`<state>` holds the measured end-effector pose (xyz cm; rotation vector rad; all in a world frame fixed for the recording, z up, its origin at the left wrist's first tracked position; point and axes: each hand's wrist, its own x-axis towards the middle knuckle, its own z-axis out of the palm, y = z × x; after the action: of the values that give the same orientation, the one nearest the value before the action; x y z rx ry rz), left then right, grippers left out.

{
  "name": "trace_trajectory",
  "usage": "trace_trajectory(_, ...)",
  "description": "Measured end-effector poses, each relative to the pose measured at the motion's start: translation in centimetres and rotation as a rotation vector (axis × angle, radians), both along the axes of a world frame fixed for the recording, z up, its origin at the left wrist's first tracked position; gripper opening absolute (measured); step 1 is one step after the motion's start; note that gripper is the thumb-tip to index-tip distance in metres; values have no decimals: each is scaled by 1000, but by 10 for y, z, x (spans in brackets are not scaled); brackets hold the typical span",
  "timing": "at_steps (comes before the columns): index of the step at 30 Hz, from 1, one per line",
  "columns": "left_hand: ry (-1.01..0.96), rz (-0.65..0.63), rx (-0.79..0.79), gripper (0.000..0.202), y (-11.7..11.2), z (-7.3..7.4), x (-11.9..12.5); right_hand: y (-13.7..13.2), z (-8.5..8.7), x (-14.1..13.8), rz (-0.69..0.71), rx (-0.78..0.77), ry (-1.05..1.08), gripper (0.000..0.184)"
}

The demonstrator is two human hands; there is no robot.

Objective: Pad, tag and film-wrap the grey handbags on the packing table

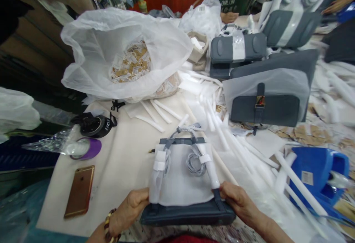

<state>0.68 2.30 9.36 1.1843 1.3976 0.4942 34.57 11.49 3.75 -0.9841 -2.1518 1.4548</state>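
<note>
1. Dark blue-grey handbag [188,215] with a white foam sheet [180,184] over it lies at the near edge of the cream-covered table [122,169], lower middle, between both hands.
2. Left hand [133,204], a beaded bracelet [107,225] at its wrist, slants up from the lower left, knuckles outward, fingers closed on the handbag's left side.
3. Right hand [235,198] slants in from the lower right, fingers curled, gripping the handbag's right side beside the strap.
4. Counted from the left: one rose-gold phone [80,191], one curved purple item [91,149], one round black item with white lettering [95,125], one large translucent plastic bag [83,25] of small tan tags [133,64], too many to count.
5. Two coiled grey cords [195,164] show on the handbag.
6. Farther right: at least three more dark grey bags [238,47] and one blue plastic bin [307,165].
</note>
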Motion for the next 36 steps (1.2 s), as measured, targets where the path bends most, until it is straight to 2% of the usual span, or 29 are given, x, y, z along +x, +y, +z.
trace_trajectory(2,22,-19,7,22,0,-2,-4,-1,-2,0,13,21,-4,39)
trace_trajectory(4,35,-90,-1,24,-1,-1,-10,0,-2,0,34,36,-8,36)
trace_trajectory(7,76,-179,16,33,-13,-1,-21,2,5,2,65,19,-11,33)
trace_trajectory(9,108,-194,58,44,-28,-5,-23,5,18,6,102,-52,-27,29)
trace_trajectory(12,203,-169,130,80,-53,-17,-15,10,40,16,166,-248,-65,21)
trace_trajectory(14,296,-107,177,84,-62,-25,-6,9,50,22,187,-364,-83,23)
trace_trajectory(15,335,-70,201,79,-65,-29,-2,7,52,23,186,-394,-94,32)
trace_trajectory(18,401,22,269,59,-64,-40,4,-5,44,20,119,-347,-114,61)
trace_trajectory(19,413,41,287,54,-63,-42,4,-10,38,17,76,-309,-105,62)
trace_trajectory(21,432,70,282,42,-58,-45,5,-19,26,9,-24,-246,-89,49)
trace_trajectory(23,444,122,224,29,-52,-46,9,-26,16,2,-134,-220,-128,39)
trace_trajectory(25,466,239,132,23,-45,-45,17,-30,7,-2,-252,-231,-214,39)
trace_trajectory(28,487,411,18,30,-37,-44,29,-32,-1,-4,-369,-313,-287,40)
trace_trajectory(32,418,480,-54,38,-36,-45,41,-31,-8,-8,-405,-430,-304,40)
trace_trajectory(36,309,573,-188,45,-33,-55,49,-27,-13,-18,-468,-420,-416,39)
